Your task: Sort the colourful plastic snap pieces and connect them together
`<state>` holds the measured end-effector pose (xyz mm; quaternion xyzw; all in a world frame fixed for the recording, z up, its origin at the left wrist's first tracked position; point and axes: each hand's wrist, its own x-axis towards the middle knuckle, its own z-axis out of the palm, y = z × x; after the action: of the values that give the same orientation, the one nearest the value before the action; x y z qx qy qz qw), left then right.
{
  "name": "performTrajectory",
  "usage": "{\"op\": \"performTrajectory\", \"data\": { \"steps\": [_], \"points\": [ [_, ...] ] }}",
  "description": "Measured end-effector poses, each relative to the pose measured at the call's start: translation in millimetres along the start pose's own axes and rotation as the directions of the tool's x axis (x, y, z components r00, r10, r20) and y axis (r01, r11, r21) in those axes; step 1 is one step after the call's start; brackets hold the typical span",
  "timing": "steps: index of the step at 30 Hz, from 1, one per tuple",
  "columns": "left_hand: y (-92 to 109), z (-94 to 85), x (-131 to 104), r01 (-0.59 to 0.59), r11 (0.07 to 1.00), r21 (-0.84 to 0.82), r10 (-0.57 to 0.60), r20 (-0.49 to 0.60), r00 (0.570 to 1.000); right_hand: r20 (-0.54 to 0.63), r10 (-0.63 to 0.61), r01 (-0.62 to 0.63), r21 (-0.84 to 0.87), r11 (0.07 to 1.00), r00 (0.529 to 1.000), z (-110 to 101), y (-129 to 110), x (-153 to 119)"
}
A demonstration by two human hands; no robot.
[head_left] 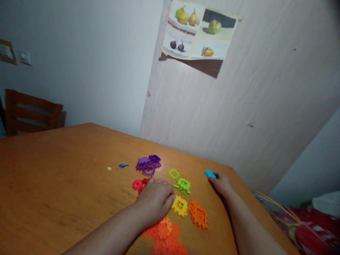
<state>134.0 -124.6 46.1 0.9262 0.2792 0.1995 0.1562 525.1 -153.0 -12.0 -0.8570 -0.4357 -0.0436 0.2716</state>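
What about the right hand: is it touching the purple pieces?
No, the right hand is at the light-blue piece, well apart from the purple pieces.

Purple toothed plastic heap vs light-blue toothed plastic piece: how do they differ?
The heap of purple toothed plastic pieces mixes lighter and darker shades; the light-blue toothed plastic piece looks one shade. The heap spreads wider than the blue piece. The right hand grips the blue piece; no hand is on the heap. Both have toothed edges.
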Motion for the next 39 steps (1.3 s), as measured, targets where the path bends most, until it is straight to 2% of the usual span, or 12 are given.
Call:
{"op": "performTrajectory", "data": {
  "steps": [6,13,29,39],
  "points": [
    [-0.4,-1.0,0.6,0.012,1.0,0.006,-0.012,0.009,1.0,0.003,0.114,-0.113,-0.157,0.981,0.993,-2.3,-4.6,6.5],
    [1.3,-1.2,-0.1,0.016,1.0,0.011,-0.016,0.009,1.0,-0.056,0.264,-0.27,-0.252,0.929,0.963,-8.8,5.2,11.1],
    [0.2,0.4,-1.2,0.019,1.0,-0.005,-0.019,0.005,1.0,0.002,0.198,-0.192,-0.217,0.957,0.98,-9.3,14.4,14.2],
    [0.3,0.8,-0.7,0.021,1.0,-0.014,-0.021,0.007,1.0,-0.034,0.233,-0.234,-0.219,0.947,0.972,-1.7,9.5,21.4]
  ]
}}
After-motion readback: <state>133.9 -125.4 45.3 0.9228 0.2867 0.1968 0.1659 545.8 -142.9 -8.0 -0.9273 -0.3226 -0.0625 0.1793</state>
